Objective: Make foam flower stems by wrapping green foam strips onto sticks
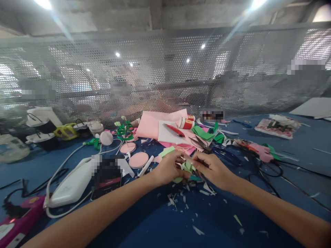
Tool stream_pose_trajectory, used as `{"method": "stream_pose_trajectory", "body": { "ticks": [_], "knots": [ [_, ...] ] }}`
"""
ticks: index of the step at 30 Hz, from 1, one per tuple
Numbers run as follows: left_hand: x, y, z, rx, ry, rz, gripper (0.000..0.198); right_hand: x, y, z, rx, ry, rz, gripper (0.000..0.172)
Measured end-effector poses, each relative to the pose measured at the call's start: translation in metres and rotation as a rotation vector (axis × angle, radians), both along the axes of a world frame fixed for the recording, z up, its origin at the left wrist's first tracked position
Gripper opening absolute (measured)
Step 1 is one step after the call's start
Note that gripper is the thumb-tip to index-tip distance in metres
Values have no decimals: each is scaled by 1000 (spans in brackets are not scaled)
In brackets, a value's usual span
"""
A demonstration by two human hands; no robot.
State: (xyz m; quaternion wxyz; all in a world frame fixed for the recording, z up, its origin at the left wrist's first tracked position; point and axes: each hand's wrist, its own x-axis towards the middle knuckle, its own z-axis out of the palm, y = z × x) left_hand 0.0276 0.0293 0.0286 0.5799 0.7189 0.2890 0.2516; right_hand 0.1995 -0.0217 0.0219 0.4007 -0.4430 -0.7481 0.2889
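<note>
My left hand [169, 168] is curled closed around light green paper pieces [188, 167], over the table's near middle. Close beside it, my right hand [213, 169] has its thumb and fingers pinched together at the same paper; what exactly they grip is hidden. Under the hands a bit of teal [196, 178] shows. Paper scraps [184, 199] are scattered below on the blue table [155, 224]. Just behind the hands lie dark-handled scissors [201, 144] and a red craft knife [173, 130] on white and pink paper sheets [148, 125].
Left are round pink discs [139, 160], a green paper plant [125, 131], a white glue gun [71, 181] with its cord, a phone [107, 179] and a magenta power strip [24, 220]. Red-and-white rolls [186, 123] lie behind; cables [269, 172] run right. A perforated metal screen [165, 75] closes the back.
</note>
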Motion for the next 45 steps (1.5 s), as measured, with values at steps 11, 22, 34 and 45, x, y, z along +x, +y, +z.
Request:
{"method": "stream_pose_trajectory", "body": {
  "ticks": [11, 22, 34, 45],
  "knots": [
    [-1, 1, 0, -159, 10, -126, 34, -2, 4, -3, -83, 196, -66, 32],
    [1, -15, 14, -224, 28, -33, 36, -3, 4, 0, -86, 273, -112, 40],
    [5, -8, 7, -190, 13, 113, 39, -4, 5, -5, -152, 261, -137, 41],
    [1, 2, -5, -269, -83, 26, 32, -7, 2, -4, -182, 322, -105, 41]
  ]
}}
